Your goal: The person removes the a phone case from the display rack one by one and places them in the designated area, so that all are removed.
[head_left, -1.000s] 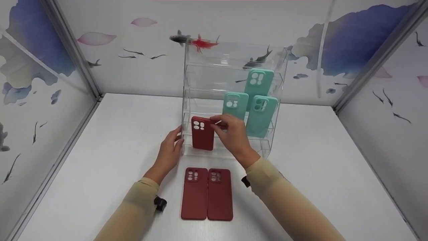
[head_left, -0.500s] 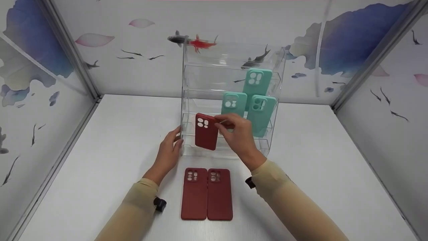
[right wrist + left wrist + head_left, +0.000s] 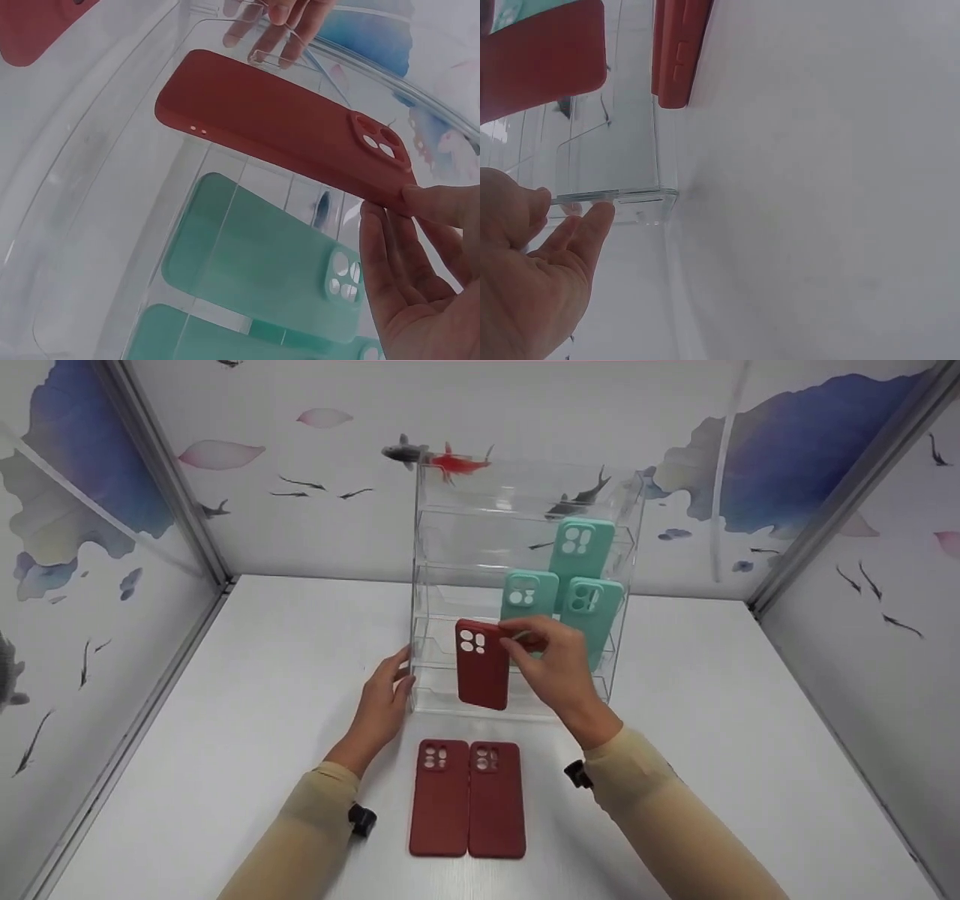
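My right hand (image 3: 556, 664) pinches a dark red phone case (image 3: 482, 667) by its upper right edge, near the camera cutouts. The case hangs upright in front of the clear tiered display rack (image 3: 450, 536), apart from the shelves in the right wrist view. My left hand (image 3: 384, 706) rests its fingers and thumb against the rack's left side panel; in the left wrist view, the fingertips (image 3: 600, 214) touch the clear panel. Two more red phone cases, a left one (image 3: 439, 802) and a right one (image 3: 497, 802), lie flat side by side before the rack.
Mint green phone cases stand in the rack's right half: an upper one (image 3: 583, 544), a middle one (image 3: 531, 592) and a right one (image 3: 592, 615). The white table (image 3: 750, 780) is bounded by printed side walls and a back wall (image 3: 322, 525).
My right hand has drawn the red case out of the rack, moving it right and toward me. My left hand stays against the rack's side.
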The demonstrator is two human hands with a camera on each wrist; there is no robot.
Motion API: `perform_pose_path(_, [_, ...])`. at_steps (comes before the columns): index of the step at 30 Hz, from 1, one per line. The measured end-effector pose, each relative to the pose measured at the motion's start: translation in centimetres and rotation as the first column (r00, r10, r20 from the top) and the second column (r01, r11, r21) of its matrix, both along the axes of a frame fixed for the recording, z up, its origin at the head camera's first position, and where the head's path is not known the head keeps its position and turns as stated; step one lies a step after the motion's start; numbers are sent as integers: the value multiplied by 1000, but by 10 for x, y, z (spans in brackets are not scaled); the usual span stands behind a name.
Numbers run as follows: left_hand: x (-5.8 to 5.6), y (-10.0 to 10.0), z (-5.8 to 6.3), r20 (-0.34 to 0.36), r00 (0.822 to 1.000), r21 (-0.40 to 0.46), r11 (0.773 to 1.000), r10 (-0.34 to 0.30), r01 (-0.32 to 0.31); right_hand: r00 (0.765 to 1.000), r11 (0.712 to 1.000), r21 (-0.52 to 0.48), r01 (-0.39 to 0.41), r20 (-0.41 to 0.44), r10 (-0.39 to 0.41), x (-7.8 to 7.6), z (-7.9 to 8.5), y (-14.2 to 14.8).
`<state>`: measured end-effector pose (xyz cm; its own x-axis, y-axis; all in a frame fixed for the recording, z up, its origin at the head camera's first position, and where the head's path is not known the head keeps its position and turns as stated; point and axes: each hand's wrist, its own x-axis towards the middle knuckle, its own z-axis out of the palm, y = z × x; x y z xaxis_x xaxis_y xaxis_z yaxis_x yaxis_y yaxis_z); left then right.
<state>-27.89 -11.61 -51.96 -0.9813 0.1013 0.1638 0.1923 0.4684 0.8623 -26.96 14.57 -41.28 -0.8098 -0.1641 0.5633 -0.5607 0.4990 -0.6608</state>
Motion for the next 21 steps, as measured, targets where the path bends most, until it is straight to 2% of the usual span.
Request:
perform_pose_path(7, [1, 0, 0, -12, 1000, -12, 1000, -5, 5, 983, 998, 41, 39, 175, -46, 3, 11, 17])
perform_pose_path(13, [2, -1, -1, -8, 1000, 0, 1000, 0, 0, 959, 995, 82, 48, 274, -69, 8, 17, 36])
perform_pose_path(16, [3, -1, -1, -1, 1000, 2, 1000, 3, -3, 941, 992, 109, 55, 327, -88, 12, 15, 45])
perform_pose_path(21, [2, 0, 1, -16, 1000, 4, 1000, -2, 2, 897, 986, 157, 47, 429, -111, 17, 15, 59])
